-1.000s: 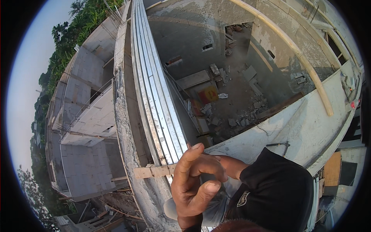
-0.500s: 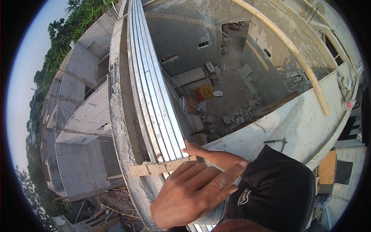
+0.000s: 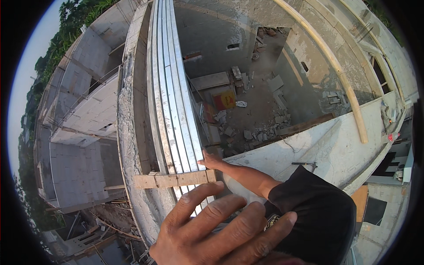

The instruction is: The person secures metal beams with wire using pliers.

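Head view: our left hand (image 3: 194,234) is loose, fingers spread; our right hand (image 3: 210,160) touches the right edge of the metal bars (image 3: 177,110), probably steadying them, its grip unclear.

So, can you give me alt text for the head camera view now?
A person's right hand touches the edge of long silvery metal bars, while the left hand, fingers spread, looms near the camera. A wooden batten crosses the bars; below, to the right, is a rubble-strewn room.
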A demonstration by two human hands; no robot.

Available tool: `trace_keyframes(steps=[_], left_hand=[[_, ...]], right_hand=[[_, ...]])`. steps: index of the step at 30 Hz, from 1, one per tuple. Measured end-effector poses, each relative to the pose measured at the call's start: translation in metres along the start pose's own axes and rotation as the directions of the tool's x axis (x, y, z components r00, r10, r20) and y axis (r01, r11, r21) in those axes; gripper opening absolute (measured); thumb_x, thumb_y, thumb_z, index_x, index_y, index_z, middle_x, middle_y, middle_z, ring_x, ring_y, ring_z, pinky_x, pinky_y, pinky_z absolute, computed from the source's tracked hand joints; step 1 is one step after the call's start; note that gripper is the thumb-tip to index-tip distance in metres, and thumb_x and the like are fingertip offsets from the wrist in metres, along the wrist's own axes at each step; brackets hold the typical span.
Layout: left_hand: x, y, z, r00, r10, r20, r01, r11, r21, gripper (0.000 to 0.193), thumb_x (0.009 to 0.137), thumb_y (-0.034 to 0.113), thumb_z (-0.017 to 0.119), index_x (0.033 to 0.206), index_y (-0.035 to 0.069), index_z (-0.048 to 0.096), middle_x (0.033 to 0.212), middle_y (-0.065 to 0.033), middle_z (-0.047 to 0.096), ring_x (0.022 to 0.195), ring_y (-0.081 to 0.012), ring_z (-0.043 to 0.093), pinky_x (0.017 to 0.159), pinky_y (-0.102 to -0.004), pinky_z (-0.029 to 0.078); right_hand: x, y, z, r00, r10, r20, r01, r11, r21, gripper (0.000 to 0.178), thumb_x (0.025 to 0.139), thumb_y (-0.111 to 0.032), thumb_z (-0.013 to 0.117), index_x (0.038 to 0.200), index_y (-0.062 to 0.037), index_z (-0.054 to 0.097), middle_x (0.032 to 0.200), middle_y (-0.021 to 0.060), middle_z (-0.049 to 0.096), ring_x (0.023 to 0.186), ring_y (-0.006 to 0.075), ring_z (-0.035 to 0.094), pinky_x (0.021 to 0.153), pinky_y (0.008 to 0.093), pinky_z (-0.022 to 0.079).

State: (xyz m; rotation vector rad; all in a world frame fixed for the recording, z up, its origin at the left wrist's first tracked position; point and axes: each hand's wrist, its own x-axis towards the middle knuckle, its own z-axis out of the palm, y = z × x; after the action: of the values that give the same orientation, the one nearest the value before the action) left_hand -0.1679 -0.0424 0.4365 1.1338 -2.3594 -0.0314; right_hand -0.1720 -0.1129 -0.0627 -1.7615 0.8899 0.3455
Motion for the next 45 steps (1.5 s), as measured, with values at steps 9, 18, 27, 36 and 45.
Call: trace_keyframes(steps=[9,18,27,36,45], left_hand=[[-0.112,-0.05,0.076,0.609,-0.791,-0.061,0.772,0.608,-0.184,0.047,0.082,0.012,0.068,0.127,0.011,0.056,0.092,-0.0075,0.064,0.084,-0.023,0.063,0.074,-0.0371,0.051],[-0.279,-0.132,0.226,0.262,-0.897,0.356,0.938,0.324,0.125,0.072,0.073,0.027,0.077,0.137,0.018,0.046,0.137,-0.0148,0.045,0.129,-0.0349,0.041,0.106,-0.0453,0.035],[-0.295,-0.112,0.291,0.219,-0.865,0.452,0.821,0.414,0.394,0.076,0.061,0.033,0.085,0.13,0.031,0.052,0.132,-0.0069,0.044,0.121,-0.0445,0.039,0.098,-0.0518,0.043],[-0.276,-0.106,0.289,0.299,-0.861,0.412,0.779,0.469,0.415,0.07,0.069,0.042,0.079,0.131,0.024,0.052,0.129,-0.0126,0.046,0.119,-0.045,0.041,0.099,-0.0527,0.041],[-0.284,-0.103,0.303,0.214,-0.878,0.429,0.81,0.405,0.424,0.079,0.067,0.05,0.078,0.136,0.023,0.048,0.135,-0.0137,0.041,0.129,-0.042,0.033,0.11,-0.056,0.023]], right_hand=[[-0.009,0.002,-0.009,1.0,-0.015,0.005,0.015,1.0,0.015,0.089,0.09,-0.053,0.052,0.147,0.0001,0.01,0.132,0.0317,0.046,0.121,0.0436,0.048,0.097,0.0488,0.04],[0.004,0.007,0.001,0.999,-0.006,-0.045,0.007,1.0,0.011,0.089,0.088,-0.054,0.053,0.149,-0.0073,0.009,0.132,0.0298,0.047,0.121,0.0423,0.048,0.097,0.0495,0.04],[-0.038,-0.032,-0.019,0.992,0.127,-0.019,-0.129,0.989,-0.076,0.078,0.086,-0.053,0.058,0.143,-0.0101,0.025,0.123,0.0208,0.058,0.115,0.0367,0.056,0.091,0.0492,0.045],[-0.017,-0.072,-0.188,0.909,-0.164,-0.384,0.012,0.929,-0.37,0.031,0.085,-0.007,0.053,0.115,-0.0001,0.052,0.109,0.0203,0.065,0.102,0.0343,0.064,0.079,0.0451,0.053],[-0.137,-0.346,-0.452,0.429,-0.467,-0.773,-0.034,0.847,-0.531,0.064,0.087,-0.005,0.044,0.148,-0.0085,0.022,0.11,0.0182,0.065,0.097,0.0306,0.065,0.076,0.0411,0.052]])
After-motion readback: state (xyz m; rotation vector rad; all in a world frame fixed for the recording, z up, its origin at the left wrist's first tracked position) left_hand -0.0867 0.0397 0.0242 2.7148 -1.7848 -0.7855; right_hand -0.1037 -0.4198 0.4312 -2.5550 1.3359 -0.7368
